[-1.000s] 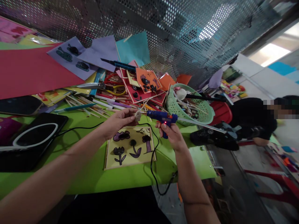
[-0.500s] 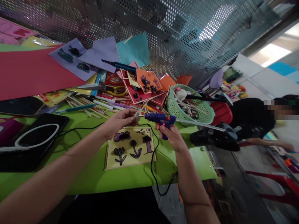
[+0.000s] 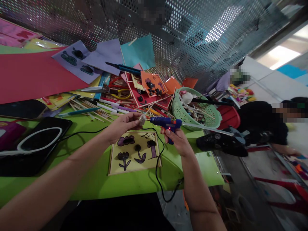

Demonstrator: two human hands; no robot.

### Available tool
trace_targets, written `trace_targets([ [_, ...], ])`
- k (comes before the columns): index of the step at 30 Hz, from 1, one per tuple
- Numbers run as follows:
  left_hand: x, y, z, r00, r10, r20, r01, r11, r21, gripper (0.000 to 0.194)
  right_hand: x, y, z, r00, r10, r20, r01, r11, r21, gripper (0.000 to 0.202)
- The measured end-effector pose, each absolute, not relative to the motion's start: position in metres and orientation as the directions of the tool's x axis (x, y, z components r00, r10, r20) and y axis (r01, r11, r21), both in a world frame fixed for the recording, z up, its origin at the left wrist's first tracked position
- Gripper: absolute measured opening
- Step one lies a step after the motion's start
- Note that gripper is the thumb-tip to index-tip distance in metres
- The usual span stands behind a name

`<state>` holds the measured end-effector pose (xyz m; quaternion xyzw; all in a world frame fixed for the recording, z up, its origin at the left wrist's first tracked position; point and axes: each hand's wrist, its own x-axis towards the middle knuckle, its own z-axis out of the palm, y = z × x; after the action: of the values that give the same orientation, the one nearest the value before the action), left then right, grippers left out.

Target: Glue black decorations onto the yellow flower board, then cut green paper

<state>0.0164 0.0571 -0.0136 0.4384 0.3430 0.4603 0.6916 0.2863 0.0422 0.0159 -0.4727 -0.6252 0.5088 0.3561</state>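
A blue plastic hot-glue gun (image 3: 165, 122) was gripped in the right hand (image 3: 176, 140), its long axis lying nearly level, left to right, with the nozzle aimed at the left hand (image 3: 125, 125). A small, pale, rough-looking lump (image 3: 141, 120) was pinched between the left hand's fingertips, right at the nozzle; whether the two touched could not be told. A yellow rectangular card with purple-and-black flower shapes and a thin wooden edging (image 3: 131, 148) was laid flat on the lime-green counter (image 3: 89, 189), longer from side to side, below and on the person's side of both hands, the left being nearer.
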Motion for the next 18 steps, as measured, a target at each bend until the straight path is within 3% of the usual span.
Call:
trace_targets([
  [18,0.0175,0.0567,-0.0106,0.309,0.949,-0.067,-0.381,0.188,0.905,0.029,0.2911,0.0416,0.009,-0.308,0.951,-0.037,0.31,0.064,-0.948,0.045],
])
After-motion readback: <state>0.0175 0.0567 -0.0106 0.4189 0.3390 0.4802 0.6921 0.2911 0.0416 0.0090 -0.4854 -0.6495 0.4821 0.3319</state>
